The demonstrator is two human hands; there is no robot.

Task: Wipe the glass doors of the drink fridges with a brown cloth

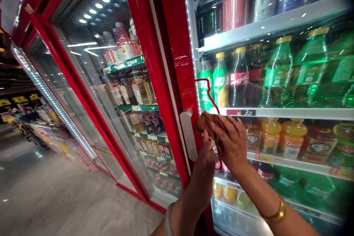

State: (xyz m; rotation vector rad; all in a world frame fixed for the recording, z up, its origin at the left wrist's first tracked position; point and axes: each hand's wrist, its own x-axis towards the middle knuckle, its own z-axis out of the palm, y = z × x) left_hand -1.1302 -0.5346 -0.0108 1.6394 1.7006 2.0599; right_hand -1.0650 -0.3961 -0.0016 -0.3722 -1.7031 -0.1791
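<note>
A crumpled brown cloth (206,122) is bunched against the red-framed glass door of a lit drinks fridge, just right of its silver handle (188,136). My right hand (231,138) is closed over the cloth from the right, fingers bent and pressed on it. From below, my left hand (205,164) meets the cloth's lower edge, with a finger or thumb pointing up against it; its other fingers are mostly hidden. Something small and whitish shows between the two hands. A red line (211,97) runs on the glass above and below them.
Behind the glass stand shelves of cans (238,0), green bottles (279,72) and juice bottles (293,136). Another red-framed fridge door (149,81) adjoins on the left, with drinks inside. Further left are the grey floor (63,199) and a blurred store display (52,125).
</note>
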